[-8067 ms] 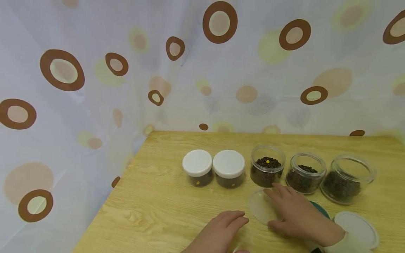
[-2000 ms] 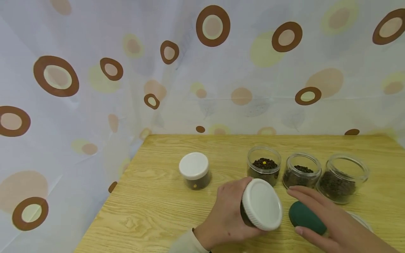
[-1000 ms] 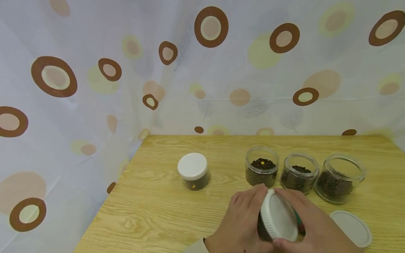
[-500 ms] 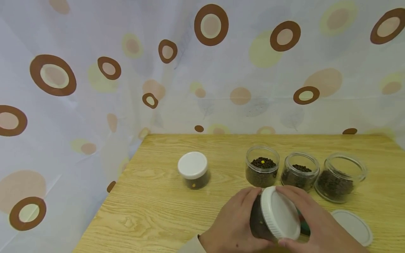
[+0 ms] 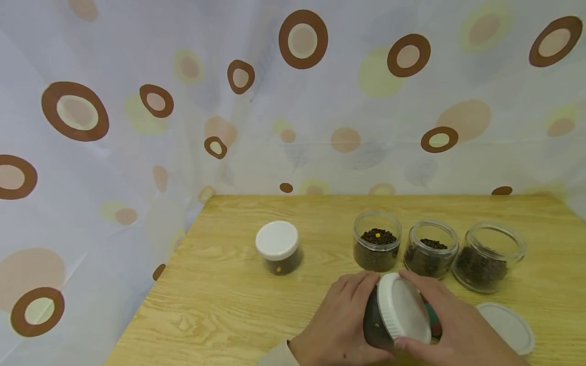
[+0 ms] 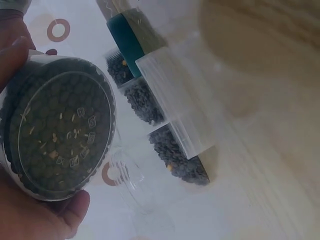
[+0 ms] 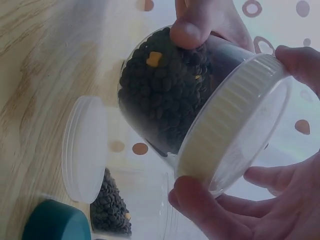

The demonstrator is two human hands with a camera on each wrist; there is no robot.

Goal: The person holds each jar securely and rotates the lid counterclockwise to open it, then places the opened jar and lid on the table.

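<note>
Tilted above the table, a clear jar (image 5: 375,317) of dark pellets has a white ridged screw lid (image 5: 407,310) on its mouth. My left hand (image 5: 339,323) grips the jar's body. Fingers and thumb of my right hand (image 5: 458,328) pinch the lid's rim from opposite sides. In the left wrist view the jar's base (image 6: 60,135) shows pellets with small yellowish bits. Through the wall in the right wrist view, a yellow piece (image 7: 154,59) lies among the pellets. Lid and jar meet along the rim.
A jar with a white lid (image 5: 277,246) stands at the left. Three uncapped jars, one (image 5: 377,244) with a yellow piece on its pellets, one (image 5: 431,249) and another (image 5: 487,259), form a row. A white lid (image 5: 507,328) and a teal rounded object (image 7: 57,222) lie near my right hand.
My left hand has lifted one of the two capped jars from the table and tilted it. My right hand came from the loose lids onto its lid. Over the last second little has moved.
</note>
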